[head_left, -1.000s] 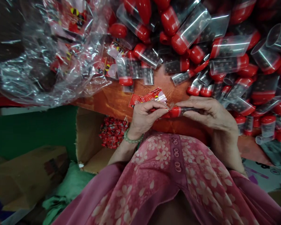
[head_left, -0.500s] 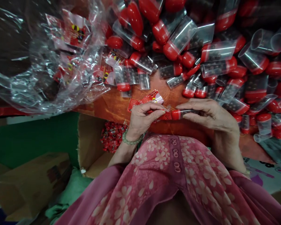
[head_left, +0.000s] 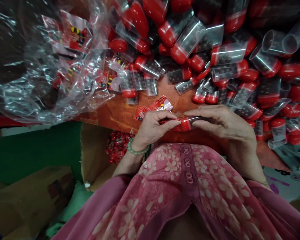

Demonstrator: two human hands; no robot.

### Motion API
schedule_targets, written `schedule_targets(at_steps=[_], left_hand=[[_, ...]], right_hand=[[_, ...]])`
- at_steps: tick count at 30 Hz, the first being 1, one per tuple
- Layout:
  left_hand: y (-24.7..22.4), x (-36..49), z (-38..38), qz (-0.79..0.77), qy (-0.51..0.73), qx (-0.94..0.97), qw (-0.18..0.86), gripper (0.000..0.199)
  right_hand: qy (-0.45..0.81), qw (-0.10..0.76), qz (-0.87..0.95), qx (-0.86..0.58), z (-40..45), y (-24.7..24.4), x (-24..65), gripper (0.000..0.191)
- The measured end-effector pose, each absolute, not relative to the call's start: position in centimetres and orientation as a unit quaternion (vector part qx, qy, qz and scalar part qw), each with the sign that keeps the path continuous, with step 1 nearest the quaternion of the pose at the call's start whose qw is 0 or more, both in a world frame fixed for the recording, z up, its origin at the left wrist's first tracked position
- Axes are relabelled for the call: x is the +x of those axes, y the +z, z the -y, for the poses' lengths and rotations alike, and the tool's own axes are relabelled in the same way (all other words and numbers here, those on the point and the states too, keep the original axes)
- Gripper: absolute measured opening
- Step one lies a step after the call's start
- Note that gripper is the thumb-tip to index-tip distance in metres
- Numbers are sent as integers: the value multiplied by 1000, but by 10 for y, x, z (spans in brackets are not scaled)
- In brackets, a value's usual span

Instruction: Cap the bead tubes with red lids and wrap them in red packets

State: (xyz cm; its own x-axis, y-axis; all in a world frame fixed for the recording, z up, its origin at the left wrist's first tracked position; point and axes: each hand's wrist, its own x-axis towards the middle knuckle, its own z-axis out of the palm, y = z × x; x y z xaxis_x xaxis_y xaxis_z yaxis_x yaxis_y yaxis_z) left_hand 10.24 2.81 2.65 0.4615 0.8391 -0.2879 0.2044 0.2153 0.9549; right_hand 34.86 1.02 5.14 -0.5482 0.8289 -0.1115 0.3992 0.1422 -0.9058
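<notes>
In front of my body, my right hand (head_left: 217,123) grips a small clear tube with a red cap (head_left: 187,123); dark contents show along its body. The cap end points left, towards my other hand. My left hand (head_left: 157,126) is closed in a pinch on a red printed packet (head_left: 177,120), held against the cap, and its fingers hide most of it. Just beyond the left fingertips, other red printed packets (head_left: 155,108) lie on the orange-brown tabletop (head_left: 122,111).
A large heap of red-capped clear tubes (head_left: 230,53) with dark beads spreads over the back and right. At left lies a crinkled clear plastic bag (head_left: 40,83) with printed packets inside. Below the table edge, a cardboard box (head_left: 92,156) stands by a pile of small red items (head_left: 118,146).
My left thumb and fingers have shifted slightly right, closing further over the packet by the red cap. My right hand keeps its grip on the tube. The whole view has shifted slightly.
</notes>
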Motion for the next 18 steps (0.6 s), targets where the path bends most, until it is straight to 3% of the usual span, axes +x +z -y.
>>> schedule_targets(at_steps=[7,13,18], left_hand=[[23,94,-38,-411,180,531,719,37],[26,95,-48,-344,133,582,725,22],[34,102,-54,-292,70,626,719,23]], right_hand=[[488,207,728,-434,-8,41,342,35],[543,226,701,-403,-10,42,338,30],[579,228,668,-407,-8,47,336,23]])
